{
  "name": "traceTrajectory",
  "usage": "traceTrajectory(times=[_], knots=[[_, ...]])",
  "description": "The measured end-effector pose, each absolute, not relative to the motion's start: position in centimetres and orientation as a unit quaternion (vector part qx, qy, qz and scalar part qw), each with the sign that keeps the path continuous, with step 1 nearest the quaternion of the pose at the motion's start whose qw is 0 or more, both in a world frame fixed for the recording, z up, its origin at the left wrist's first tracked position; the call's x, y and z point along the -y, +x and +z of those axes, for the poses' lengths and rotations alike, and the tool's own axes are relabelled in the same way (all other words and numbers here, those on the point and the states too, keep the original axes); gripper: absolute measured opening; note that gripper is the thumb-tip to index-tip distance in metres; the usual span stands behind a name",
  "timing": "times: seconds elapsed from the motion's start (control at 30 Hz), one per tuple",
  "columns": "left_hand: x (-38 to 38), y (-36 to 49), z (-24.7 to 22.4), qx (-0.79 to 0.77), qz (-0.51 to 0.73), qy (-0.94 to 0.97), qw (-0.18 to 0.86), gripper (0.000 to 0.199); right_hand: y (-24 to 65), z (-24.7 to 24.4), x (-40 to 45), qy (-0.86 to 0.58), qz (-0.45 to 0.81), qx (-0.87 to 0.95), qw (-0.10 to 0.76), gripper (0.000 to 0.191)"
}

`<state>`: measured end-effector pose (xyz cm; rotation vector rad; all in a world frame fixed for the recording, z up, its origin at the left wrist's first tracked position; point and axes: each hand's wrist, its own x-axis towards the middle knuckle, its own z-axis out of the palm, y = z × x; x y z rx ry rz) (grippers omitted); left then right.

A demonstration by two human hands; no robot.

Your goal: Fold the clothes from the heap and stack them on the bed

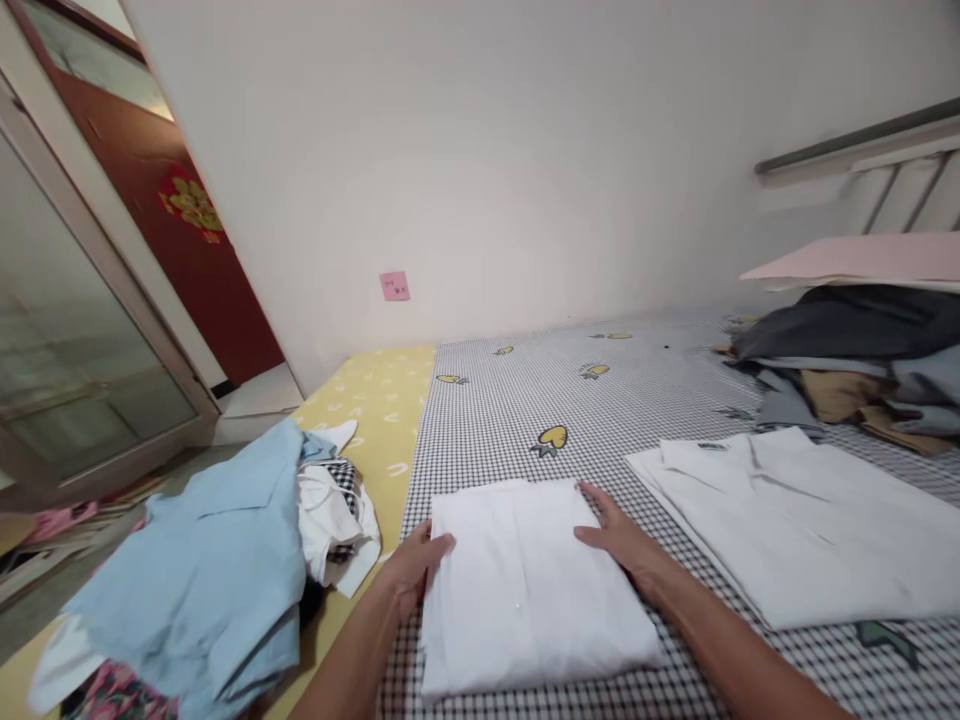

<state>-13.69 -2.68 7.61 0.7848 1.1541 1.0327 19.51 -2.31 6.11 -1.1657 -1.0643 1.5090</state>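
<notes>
A white garment (525,590), folded into a rectangle, lies flat on the checked bedding (480,430). At its upper left edge is my left hand (418,562), with the thumb on top of the cloth and the other fingers along or under the side. My right hand (611,530) rests at the upper right edge, thumb and fingers spread apart around the corner. Both hands touch the garment. Another folded white shirt (810,520) with a collar lies to the right of my right arm.
A light blue garment (217,560) tops a heap of clothes at the left, beside white crumpled cloth (326,515). Dark and brown clothes (847,330) are piled at the right under a pink sheet (870,258). The wall (525,170) stands behind the bed.
</notes>
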Motion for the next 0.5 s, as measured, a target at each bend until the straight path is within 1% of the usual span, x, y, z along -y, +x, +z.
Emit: traceTrajectory(times=[0.07,0.13,0.23,0.37,0.43,0.5], knots=[[2.4,-12.9,7.3,-0.51,0.482,0.357,0.617,0.05,18.7,6.5,2.1,-0.494,0.54,0.489,0.474,0.093],[2.0,-12.2,6.8,-0.506,0.506,0.357,0.601,0.047,18.1,6.5,1.3,-0.519,0.435,0.559,0.478,0.082],[1.7,-12.0,6.2,-0.513,0.522,0.342,0.589,0.04,18.5,5.2,-0.6,-0.574,0.266,0.645,0.429,0.073],[2.0,-12.6,6.0,-0.529,0.498,0.318,0.609,0.036,19.8,3.7,-1.9,-0.619,0.186,0.671,0.364,0.067],[2.2,-12.9,6.1,-0.524,0.485,0.313,0.626,0.039,19.4,4.8,-1.1,-0.638,0.089,0.678,0.355,0.062],[2.3,-13.0,6.2,-0.515,0.481,0.308,0.639,0.042,17.8,6.7,0.7,-0.62,-0.036,0.699,0.354,0.053]])
